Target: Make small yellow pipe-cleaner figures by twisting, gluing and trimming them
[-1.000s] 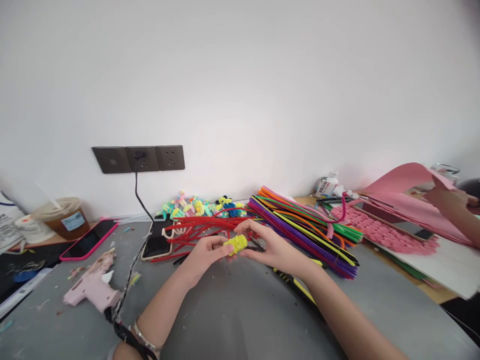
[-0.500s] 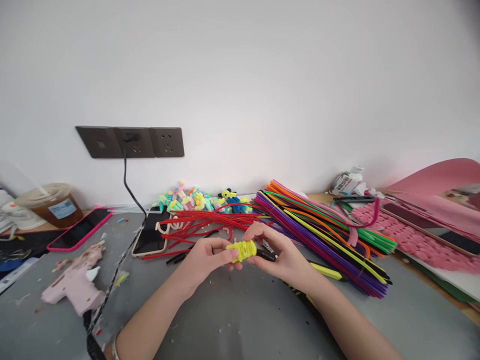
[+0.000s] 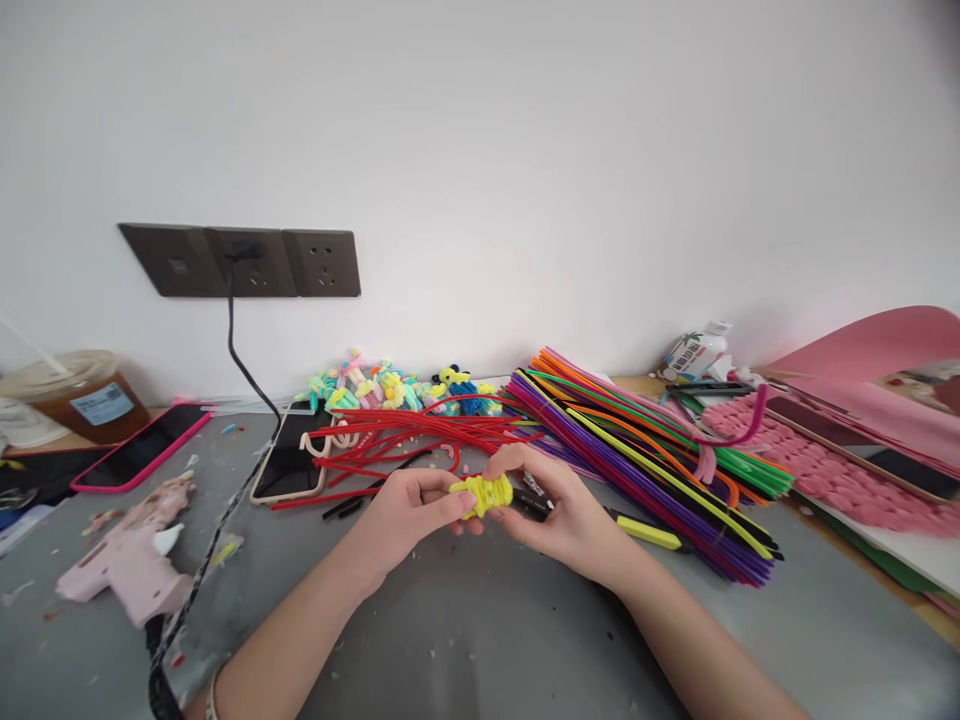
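Between my two hands is a small coil of yellow pipe cleaner (image 3: 486, 496), wound into a stubby ribbed roll. My left hand (image 3: 420, 510) pinches its left end with thumb and fingers. The fingertips of my right hand (image 3: 559, 510) close on its right end from above and below. Behind my right fingers lies a black marker-like object (image 3: 531, 500), partly hidden. Loose red pipe cleaners (image 3: 405, 435) spread over the table just beyond my hands. A thick bundle of many-coloured pipe cleaners (image 3: 637, 470) lies to the right of them.
A pink glue gun (image 3: 131, 565) with a dark cord lies at left. Two phones (image 3: 142, 450) and a drink cup (image 3: 94, 400) sit behind it. Small pipe-cleaner figures (image 3: 397, 385) line the wall. A yellow-and-black tool (image 3: 649, 532) lies by my right wrist; pink knitted material (image 3: 832, 465) is at far right.
The view has shifted a little, so the sockets and table items sit further left and higher. Both hands still grip the yellow coil, which looks slightly turned.
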`<action>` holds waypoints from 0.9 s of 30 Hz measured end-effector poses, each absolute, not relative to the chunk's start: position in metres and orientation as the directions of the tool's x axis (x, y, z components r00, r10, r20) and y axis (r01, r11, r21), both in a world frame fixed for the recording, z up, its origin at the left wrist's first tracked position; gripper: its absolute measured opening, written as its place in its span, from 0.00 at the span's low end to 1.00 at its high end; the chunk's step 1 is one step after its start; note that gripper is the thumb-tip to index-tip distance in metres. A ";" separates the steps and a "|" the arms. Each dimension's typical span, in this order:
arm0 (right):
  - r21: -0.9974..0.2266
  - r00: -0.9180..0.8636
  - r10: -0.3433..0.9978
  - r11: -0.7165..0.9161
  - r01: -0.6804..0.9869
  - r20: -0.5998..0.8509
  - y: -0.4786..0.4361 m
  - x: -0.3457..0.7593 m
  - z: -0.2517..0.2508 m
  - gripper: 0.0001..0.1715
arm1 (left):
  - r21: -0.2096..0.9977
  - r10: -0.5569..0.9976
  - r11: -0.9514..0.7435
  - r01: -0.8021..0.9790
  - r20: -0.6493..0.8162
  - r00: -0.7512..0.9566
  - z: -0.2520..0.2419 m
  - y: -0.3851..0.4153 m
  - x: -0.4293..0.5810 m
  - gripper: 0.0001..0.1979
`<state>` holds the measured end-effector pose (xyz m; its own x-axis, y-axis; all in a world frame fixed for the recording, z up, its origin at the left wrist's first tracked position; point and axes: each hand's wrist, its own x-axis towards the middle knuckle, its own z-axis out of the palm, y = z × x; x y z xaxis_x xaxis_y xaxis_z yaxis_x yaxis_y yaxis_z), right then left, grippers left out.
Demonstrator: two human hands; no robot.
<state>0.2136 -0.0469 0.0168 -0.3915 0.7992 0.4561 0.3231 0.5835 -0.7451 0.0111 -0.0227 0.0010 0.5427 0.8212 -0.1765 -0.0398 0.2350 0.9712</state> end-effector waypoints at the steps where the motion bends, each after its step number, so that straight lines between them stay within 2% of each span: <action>1: -0.745 -0.391 0.799 0.584 0.323 0.457 -0.047 0.214 0.017 0.12 | 0.972 0.820 0.230 -0.038 -0.173 0.545 0.001 -0.023 0.011 0.17; 12: -0.807 -0.384 0.828 0.524 0.272 0.409 -0.048 0.212 0.014 0.04 | 0.976 0.826 0.209 -0.061 -0.142 0.545 0.005 -0.025 0.014 0.15; 27: -0.857 -0.366 0.860 0.456 0.241 0.355 -0.048 0.213 0.006 0.05 | 0.972 0.834 0.199 -0.127 -0.099 0.543 0.010 -0.030 0.019 0.18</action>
<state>0.2133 -0.0484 0.0065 -0.3662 0.8600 0.3553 0.2408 0.4564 -0.8566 0.0194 -0.0304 0.0097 0.5431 0.8338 -0.0992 -0.1274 0.1986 0.9718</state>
